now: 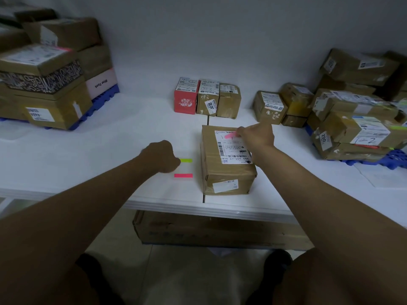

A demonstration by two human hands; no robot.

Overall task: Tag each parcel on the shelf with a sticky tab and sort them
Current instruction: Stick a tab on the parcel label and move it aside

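The parcel (pixel 226 159) sits near the shelf's (pixel 132 128) front edge; the right hand (pixel 256 135) pinches a pink tab (pixel 230 135) over its label. The left hand (pixel 163 156) rests curled beside the tab pads (pixel 184 168), its grip unclear. The flimsy tab wants an end pinch; the stiff box, likely light, a two-sided hold
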